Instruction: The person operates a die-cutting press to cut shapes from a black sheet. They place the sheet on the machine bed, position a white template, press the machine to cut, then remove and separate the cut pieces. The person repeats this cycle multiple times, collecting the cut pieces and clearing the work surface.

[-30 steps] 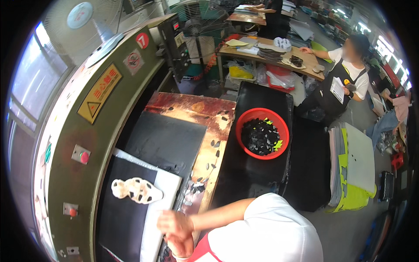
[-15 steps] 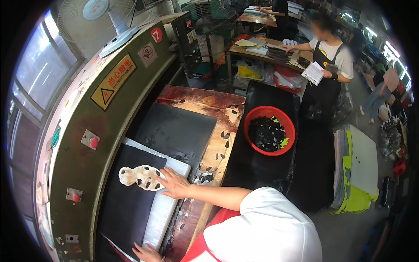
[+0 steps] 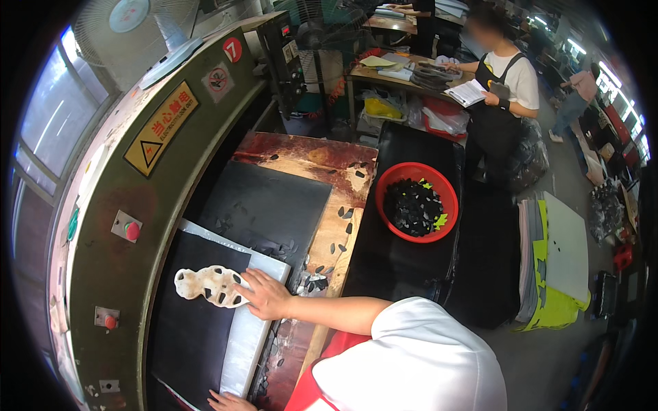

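A pale, lobed cutting die (image 3: pixel 218 283) with dark oval openings lies on a black sheet (image 3: pixel 188 342). The sheet rests over a white board (image 3: pixel 260 301) on the press bed. My right hand (image 3: pixel 267 294) grips the near end of the die, its fingers curled at the edge and its thumb not clearly visible. Lower in the picture, my left hand (image 3: pixel 229 402) lies with fingers stretched out at the sheet's near edge, by the board. Part of that hand is cut off by the lower rim.
The green press beam (image 3: pixel 113 267), with red buttons, spans the left. Small black cut pieces (image 3: pixel 315 282) litter the wooden bed. To the right are a red basin (image 3: pixel 449 216) of black pieces and stacked sheets (image 3: pixel 565 253). A person (image 3: pixel 504 89) holding papers stands beyond.
The whole view has shifted slightly. My right hand's fingers, spread out before, are now more curled at the die's end. The die stays in about the same place on the sheet.
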A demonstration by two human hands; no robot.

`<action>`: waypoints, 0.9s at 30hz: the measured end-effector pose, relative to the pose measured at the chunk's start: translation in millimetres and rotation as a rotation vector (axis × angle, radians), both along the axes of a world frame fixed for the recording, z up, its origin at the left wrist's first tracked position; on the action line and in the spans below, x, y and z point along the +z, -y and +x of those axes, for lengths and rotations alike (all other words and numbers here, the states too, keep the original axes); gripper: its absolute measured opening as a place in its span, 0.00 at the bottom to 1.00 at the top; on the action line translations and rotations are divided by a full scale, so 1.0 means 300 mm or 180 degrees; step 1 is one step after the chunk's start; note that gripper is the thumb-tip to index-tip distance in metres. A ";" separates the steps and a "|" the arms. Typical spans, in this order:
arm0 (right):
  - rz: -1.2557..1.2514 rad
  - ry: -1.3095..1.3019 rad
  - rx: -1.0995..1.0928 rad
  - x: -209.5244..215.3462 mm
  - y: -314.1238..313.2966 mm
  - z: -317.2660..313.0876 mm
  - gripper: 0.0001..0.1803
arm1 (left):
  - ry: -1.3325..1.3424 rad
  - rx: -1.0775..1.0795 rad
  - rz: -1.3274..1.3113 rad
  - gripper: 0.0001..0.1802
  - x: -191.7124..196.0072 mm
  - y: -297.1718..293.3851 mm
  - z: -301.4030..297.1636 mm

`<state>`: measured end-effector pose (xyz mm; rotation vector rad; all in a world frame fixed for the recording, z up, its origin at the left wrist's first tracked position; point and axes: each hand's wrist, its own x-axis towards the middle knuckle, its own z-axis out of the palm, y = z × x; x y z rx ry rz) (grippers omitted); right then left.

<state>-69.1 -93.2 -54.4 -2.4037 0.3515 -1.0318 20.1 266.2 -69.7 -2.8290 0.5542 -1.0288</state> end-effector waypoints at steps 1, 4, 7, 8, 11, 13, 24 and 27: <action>0.0002 0.0014 0.0006 0.001 0.001 0.000 0.34 | -0.0017 -0.0029 -0.0056 0.21 -0.003 -0.001 -0.001; -0.0003 -0.0041 0.0009 -0.002 0.004 0.000 0.34 | -0.0051 0.0082 -0.0028 0.20 -0.015 -0.006 -0.002; -0.0035 -0.0073 -0.0014 -0.007 0.004 0.002 0.36 | -0.0191 0.0058 -0.0094 0.21 -0.029 -0.019 0.010; -0.0074 -0.0052 -0.0046 -0.007 0.003 0.002 0.37 | -0.0054 0.0027 -0.0071 0.20 -0.035 -0.026 0.016; -0.0117 -0.0036 -0.0069 -0.004 -0.004 -0.001 0.38 | -0.0853 0.0689 0.0130 0.26 -0.047 -0.043 0.040; -0.0077 0.0006 -0.0116 0.006 -0.003 -0.004 0.37 | -0.0919 0.0704 0.0121 0.26 -0.043 -0.040 0.042; -0.0583 -0.1345 0.1153 0.024 0.224 0.163 0.57 | -0.1367 -0.0300 -0.0830 0.28 0.106 0.047 -0.023; -0.0424 -0.1608 0.1320 0.028 0.255 0.202 0.57 | -0.1641 0.0055 -0.1191 0.25 0.123 -0.045 0.056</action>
